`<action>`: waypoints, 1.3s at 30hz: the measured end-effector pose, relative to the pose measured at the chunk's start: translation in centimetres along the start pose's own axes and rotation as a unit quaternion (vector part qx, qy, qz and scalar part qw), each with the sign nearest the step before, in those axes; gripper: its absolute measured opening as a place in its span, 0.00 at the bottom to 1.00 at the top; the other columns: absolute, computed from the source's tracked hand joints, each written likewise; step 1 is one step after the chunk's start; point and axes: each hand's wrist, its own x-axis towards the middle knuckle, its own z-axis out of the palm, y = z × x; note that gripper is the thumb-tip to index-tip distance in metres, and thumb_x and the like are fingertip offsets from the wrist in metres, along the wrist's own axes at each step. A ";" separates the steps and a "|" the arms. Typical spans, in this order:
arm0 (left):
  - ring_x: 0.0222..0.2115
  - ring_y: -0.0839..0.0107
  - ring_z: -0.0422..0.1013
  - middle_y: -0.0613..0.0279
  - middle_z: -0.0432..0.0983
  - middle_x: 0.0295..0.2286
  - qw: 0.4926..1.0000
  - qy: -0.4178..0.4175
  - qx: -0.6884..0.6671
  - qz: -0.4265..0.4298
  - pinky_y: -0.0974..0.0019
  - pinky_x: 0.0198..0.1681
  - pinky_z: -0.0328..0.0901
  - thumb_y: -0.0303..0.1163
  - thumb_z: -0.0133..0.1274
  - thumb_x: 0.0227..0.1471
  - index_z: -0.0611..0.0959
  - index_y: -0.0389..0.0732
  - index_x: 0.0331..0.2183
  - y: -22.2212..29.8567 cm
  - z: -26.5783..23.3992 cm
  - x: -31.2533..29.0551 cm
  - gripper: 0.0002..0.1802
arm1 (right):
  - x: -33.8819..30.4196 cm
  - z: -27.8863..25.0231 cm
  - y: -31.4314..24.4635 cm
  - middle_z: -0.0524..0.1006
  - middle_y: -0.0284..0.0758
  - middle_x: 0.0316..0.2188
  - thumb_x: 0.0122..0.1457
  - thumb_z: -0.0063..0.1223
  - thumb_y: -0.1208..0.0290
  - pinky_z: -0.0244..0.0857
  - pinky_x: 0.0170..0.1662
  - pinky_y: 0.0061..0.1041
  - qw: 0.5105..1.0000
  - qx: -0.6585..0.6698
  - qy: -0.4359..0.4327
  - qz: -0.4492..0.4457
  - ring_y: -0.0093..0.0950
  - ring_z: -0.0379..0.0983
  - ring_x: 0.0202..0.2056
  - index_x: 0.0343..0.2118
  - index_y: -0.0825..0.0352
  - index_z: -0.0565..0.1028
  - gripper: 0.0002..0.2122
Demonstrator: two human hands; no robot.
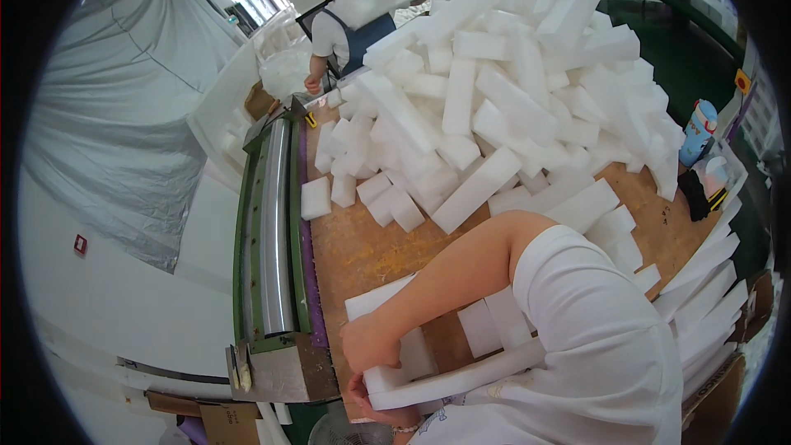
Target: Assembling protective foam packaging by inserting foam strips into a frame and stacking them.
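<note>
**Right hand [369, 344] grips white foam block [386, 379]**

The left hand [372, 409], partly hidden just below, touches the end of a long foam strip [470, 375]; its grip cannot be told. The block sits under the right hand at the near side of the table [354, 239]. A metal roller [278, 231] stands left of the hands; ahead rises a foam heap [503, 107], a co-worker [369, 39] beyond.

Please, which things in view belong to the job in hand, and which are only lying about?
Seemingly in the job: white block, held by right hand and left hand; block pile; wooden table.
Seemingly just lying about: blue bottle; brown cardboard.
</note>
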 end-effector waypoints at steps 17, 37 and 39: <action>0.41 0.67 0.65 0.54 0.69 0.42 0.984 0.011 -0.173 -0.035 0.63 0.47 0.59 0.50 0.33 0.58 0.71 0.37 0.45 -1.3 -0.4 0.1 0.27 | 0.3 0.2 0.4 0.80 0.34 0.26 0.36 0.65 0.65 0.63 0.42 0.36 1.000 -0.008 -0.027 0.004 0.35 0.74 0.31 0.29 0.60 0.79 0.14; 0.41 0.66 0.65 0.54 0.69 0.41 0.986 -0.023 -0.159 -0.039 0.63 0.47 0.58 0.48 0.33 0.56 0.71 0.37 0.45 -1.0 -0.4 -0.2 0.27 | 0.0 0.2 0.5 0.80 0.34 0.26 0.36 0.65 0.66 0.61 0.44 0.35 1.000 0.007 -0.015 -0.001 0.35 0.73 0.31 0.29 0.61 0.79 0.14; 0.41 0.66 0.65 0.54 0.69 0.41 0.988 -0.019 -0.149 -0.037 0.63 0.47 0.58 0.49 0.33 0.56 0.71 0.37 0.45 -0.8 -0.4 -0.2 0.27 | 0.1 0.2 0.5 0.80 0.34 0.26 0.36 0.64 0.66 0.61 0.44 0.35 1.000 0.004 -0.012 -0.002 0.35 0.73 0.31 0.29 0.61 0.79 0.13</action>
